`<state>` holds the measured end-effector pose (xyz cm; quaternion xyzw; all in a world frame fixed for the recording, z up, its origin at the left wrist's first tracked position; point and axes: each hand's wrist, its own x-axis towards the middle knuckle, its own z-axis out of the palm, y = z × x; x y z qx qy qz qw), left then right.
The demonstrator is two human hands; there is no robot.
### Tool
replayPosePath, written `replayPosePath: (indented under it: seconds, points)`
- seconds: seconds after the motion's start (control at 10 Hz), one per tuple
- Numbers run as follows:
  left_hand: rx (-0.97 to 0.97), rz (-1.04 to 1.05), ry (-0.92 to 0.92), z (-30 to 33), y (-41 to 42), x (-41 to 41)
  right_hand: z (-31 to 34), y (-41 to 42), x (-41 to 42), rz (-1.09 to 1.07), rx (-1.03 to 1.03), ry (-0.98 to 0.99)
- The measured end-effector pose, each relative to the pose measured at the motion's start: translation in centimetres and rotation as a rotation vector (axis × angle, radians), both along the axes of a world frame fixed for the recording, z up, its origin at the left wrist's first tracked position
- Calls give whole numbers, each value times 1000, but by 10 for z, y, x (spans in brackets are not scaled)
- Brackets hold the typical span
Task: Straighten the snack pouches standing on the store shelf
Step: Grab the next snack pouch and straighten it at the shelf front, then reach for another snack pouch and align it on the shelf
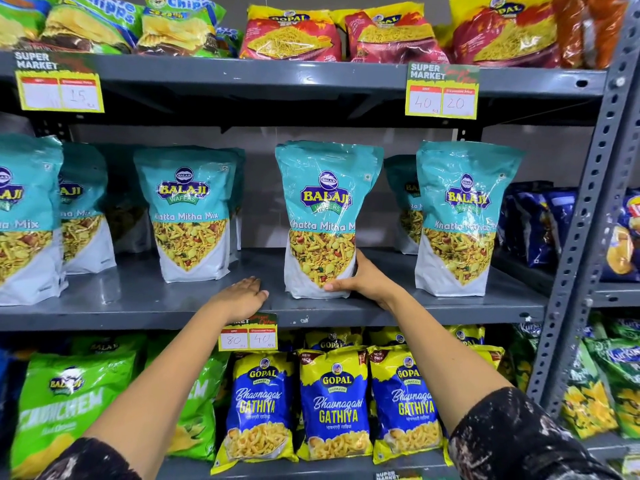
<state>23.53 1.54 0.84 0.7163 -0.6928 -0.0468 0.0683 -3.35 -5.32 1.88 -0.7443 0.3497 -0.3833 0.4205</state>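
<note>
Head view, the only one I have: my right hand (363, 278) wraps the lower right corner of a teal-and-white glossy plastic stand-up snack pouch (323, 216), thumb lying across the front near the base and the other fingers out of sight behind it, so the hand is closed on the pouch. It stands near the front edge of the grey metal middle shelf (138, 299), roughly central, and twists slightly so its printed face points a little left; its right edge cuts off the lettering. My left hand (239, 297) lies flat, palm down, on the bare shelf just left of that pouch, fingers extended and together, holding nothing and not touching the pouch.

More matching teal pouches stand in the same row: one further left (188, 213), one to the right (460, 220), with others behind them, well apart from mine.

I judge the pouch soft-walled and crinkly, with loose mix weighting the bottom, so it is bottom-heavy and the slick film may slide under my fingers. A squeeze high up would only crumple the empty top; the firm gusseted base is where I should hold and turn it, gently, since the contents crush.
</note>
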Motion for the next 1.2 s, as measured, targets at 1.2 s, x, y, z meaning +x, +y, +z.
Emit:
replayPosePath:
  seconds: [1.2]
  points:
    - [-536,135,-90,-19,80,182,9,53,183,-125,-484,-66]
